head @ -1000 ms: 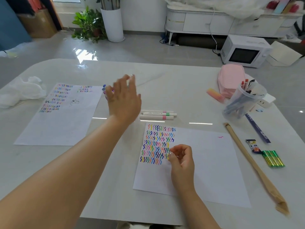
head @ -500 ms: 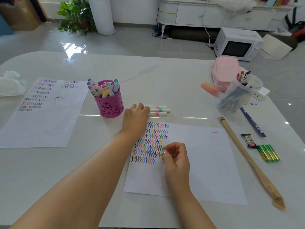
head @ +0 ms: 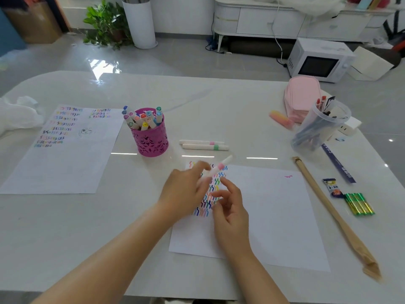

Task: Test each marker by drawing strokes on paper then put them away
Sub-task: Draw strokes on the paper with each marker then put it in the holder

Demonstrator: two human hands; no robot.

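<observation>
My left hand (head: 186,189) holds a white marker with a pink band (head: 219,167) above the paper (head: 274,216), its far end pointing up and right. My right hand (head: 230,207) hovers just beside it over the rows of coloured zigzag strokes (head: 208,194), fingers loosely spread and holding nothing. Two more white markers (head: 203,145), one pink-banded and one green-banded, lie side by side on the table beyond the paper. A magenta pen cup (head: 151,139) full of capped markers stands to the left of them.
A second sheet with strokes (head: 65,150) lies at the left, beside crumpled white plastic (head: 17,115). At the right are a clear cup of pens (head: 317,128), a pink pouch (head: 302,97), a long paper-wrapped stick (head: 328,209), a blue ruler (head: 337,163) and green batteries (head: 359,204).
My left hand came back from the pen cup, picked the pink-banded marker from the three lying on the table and brought it over the paper. My right hand's fingers have loosened.
</observation>
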